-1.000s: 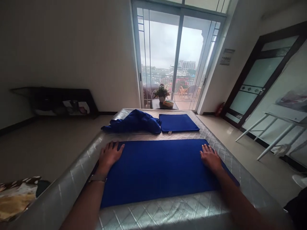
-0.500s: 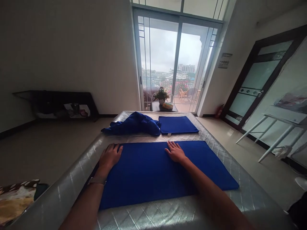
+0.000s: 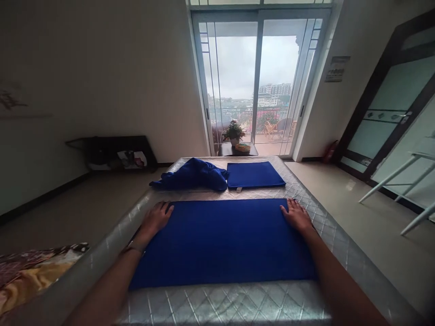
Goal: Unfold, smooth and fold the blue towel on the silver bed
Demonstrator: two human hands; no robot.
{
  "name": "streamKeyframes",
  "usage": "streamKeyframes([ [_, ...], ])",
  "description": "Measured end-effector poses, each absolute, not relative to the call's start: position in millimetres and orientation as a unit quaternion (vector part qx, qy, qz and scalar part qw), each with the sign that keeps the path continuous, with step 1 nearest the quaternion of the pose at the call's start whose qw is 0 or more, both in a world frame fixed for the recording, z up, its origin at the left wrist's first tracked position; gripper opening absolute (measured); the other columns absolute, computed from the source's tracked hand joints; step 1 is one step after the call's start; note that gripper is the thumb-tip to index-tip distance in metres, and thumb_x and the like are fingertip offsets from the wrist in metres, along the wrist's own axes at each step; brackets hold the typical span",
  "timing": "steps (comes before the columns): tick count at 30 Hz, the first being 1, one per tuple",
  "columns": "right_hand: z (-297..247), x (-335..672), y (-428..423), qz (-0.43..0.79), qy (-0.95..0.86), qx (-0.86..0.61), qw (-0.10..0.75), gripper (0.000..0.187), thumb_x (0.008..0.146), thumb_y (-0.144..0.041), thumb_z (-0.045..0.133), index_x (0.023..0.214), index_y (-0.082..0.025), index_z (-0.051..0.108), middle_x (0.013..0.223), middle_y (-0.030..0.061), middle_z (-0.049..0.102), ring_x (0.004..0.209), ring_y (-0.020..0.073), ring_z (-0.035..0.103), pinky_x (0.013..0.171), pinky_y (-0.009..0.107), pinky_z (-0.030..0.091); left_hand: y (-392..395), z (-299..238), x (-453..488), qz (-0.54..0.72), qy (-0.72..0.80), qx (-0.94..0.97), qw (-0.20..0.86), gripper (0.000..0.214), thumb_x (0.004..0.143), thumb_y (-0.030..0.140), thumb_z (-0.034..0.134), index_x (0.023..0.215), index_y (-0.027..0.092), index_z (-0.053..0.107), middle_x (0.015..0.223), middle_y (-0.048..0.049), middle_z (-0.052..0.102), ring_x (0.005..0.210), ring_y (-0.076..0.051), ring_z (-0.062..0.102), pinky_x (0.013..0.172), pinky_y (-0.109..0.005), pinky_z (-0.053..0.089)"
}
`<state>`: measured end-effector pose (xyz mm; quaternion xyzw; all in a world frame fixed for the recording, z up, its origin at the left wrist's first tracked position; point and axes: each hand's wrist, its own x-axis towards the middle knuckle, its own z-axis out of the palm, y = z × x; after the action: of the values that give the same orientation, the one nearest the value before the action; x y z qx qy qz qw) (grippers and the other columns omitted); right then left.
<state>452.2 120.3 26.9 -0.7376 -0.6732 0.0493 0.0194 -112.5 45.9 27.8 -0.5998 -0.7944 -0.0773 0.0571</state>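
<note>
A blue cloth (image 3: 224, 244) lies flat in a wide rectangle in front of me. My left hand (image 3: 158, 217) rests palm down on its far left corner, fingers stretched out. On the far right corner lies my right hand (image 3: 297, 215), also flat with the fingers apart. Beyond the cloth, a crumpled blue cloth (image 3: 195, 175) sits in a heap on the left. Beside it is a neatly folded blue cloth (image 3: 256, 174) with a small white tag at its near edge. Both forearms cover parts of the spread cloth's side edges.
Everything blue lies on a quilted silvery mattress (image 3: 224, 303). A potted plant (image 3: 234, 131) stands on a small table past its far end, before a sliding glass door (image 3: 231, 68). Patterned fabric (image 3: 37, 271) is at lower left, a white-legged stand (image 3: 390, 181) at right.
My right hand has moved right, from the middle of the cloth's far edge to its far right corner. The left hand stays at the left corner. The view has turned slightly left.
</note>
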Motion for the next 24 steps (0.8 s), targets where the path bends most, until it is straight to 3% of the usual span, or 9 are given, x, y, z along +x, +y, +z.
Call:
streamKeyframes([
  [6,29,447,115,0.05,-0.671,-0.738,0.048,0.072,0.102,-0.051,0.018,0.161,-0.009,0.021,0.169,0.0072,0.018,0.155,0.0218,0.015,0.125,0.041,0.01,53,43,-69,-0.019,-0.725,-0.673,0.144,0.06,0.098,0.041,0.034,0.148,0.012,0.048,0.158,-0.014,0.045,0.151,-0.035,0.027,0.125,-0.052,0.017],
  [11,27,447,115,0.057,-0.67,-0.738,0.063,0.072,0.102,-0.05,0.019,0.161,-0.009,0.023,0.168,0.0082,0.019,0.155,0.021,0.015,0.125,0.04,0.008,75,33,35,-0.053,-0.601,-0.795,0.059,0.068,0.101,0.052,0.021,0.154,0.014,0.04,0.164,-0.0117,0.035,0.153,-0.024,0.027,0.126,-0.042,0.018],
  [16,23,449,118,0.056,-0.672,-0.736,0.063,0.072,0.102,-0.051,0.018,0.161,-0.01,0.021,0.169,0.0067,0.018,0.155,0.0203,0.013,0.125,0.04,0.008,87,19,103,-0.057,-0.603,-0.795,-0.04,0.08,0.099,0.065,0.013,0.159,0.014,0.029,0.167,-0.0105,0.024,0.155,-0.022,0.018,0.127,-0.042,0.014],
  [24,27,448,115,0.063,-0.672,-0.735,0.061,0.072,0.102,-0.05,0.018,0.161,-0.01,0.02,0.169,0.0069,0.017,0.155,0.0214,0.013,0.125,0.042,0.008,84,15,19,-0.042,-0.689,-0.722,-0.051,0.084,0.097,0.068,0.012,0.16,0.015,0.023,0.168,-0.0106,0.022,0.156,-0.025,0.015,0.126,-0.047,0.013],
])
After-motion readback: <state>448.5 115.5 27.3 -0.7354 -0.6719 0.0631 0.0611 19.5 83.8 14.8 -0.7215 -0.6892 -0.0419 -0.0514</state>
